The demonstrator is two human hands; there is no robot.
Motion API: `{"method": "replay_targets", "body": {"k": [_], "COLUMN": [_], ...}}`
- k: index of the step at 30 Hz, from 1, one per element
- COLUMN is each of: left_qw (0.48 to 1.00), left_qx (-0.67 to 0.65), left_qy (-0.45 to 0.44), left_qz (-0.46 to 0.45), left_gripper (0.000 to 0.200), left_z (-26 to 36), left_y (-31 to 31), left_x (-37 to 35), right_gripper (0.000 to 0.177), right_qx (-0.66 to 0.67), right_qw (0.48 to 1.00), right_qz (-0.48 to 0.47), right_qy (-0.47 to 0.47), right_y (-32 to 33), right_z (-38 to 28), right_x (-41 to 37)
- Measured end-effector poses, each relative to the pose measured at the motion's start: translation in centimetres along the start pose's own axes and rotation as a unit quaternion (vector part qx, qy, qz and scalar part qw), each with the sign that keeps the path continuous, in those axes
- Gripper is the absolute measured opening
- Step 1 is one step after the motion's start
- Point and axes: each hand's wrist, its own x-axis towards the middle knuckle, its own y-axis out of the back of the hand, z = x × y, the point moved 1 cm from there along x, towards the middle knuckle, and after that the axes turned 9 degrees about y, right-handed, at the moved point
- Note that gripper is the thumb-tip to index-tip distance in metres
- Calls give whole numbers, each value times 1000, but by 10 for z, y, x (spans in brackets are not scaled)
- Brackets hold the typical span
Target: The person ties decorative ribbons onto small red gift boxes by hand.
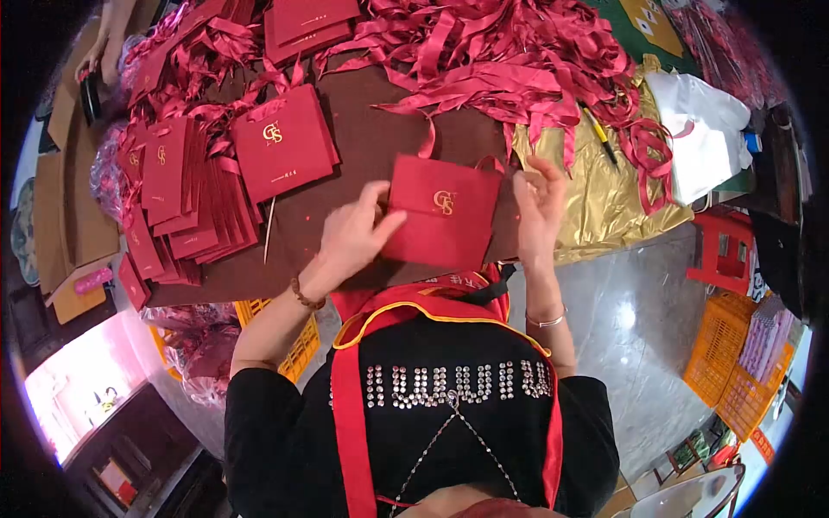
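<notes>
A red paper gift bag (436, 233) with gold lettering lies near the table's front edge, slightly tilted. My left hand (354, 231) grips its left edge, thumb on the front face. Just off the bag's right side is my right hand (541, 203), fingers apart and partly curled, with nothing visible in it. A short red ribbon handle (490, 162) shows at the bag's top right corner. Beyond the bag, a loose red ribbon (429, 138) trails from a big heap of ribbons (509, 52).
Stacked red bags (194, 203) and a finished-looking bag (285, 142) stand left, beside a thin stick (269, 229). On the right are gold wrapping (596, 198), a yellow-black pen (600, 135) and a white plastic bag (699, 129). Another person's hand (104, 52) appears far left.
</notes>
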Motion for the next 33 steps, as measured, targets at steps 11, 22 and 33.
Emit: {"method": "replay_targets", "body": {"k": [11, 22, 33], "left_qw": [920, 934, 808], "left_qx": [196, -329, -521], "left_qy": [-203, -15, -53], "left_qz": [272, -141, -268], "left_gripper": [20, 18, 30], "left_z": [29, 2, -3], "left_y": [10, 54, 81], "left_x": [140, 127, 105], "right_gripper": [12, 11, 24], "right_qx": [-249, -296, -441], "right_qw": [939, 919, 830], "right_qz": [-101, -157, -180], "right_qy": [215, 207, 291], "right_y": [-4, -15, -31], "right_z": [-14, -14, -20], "right_x": [-6, 7, 7]}}
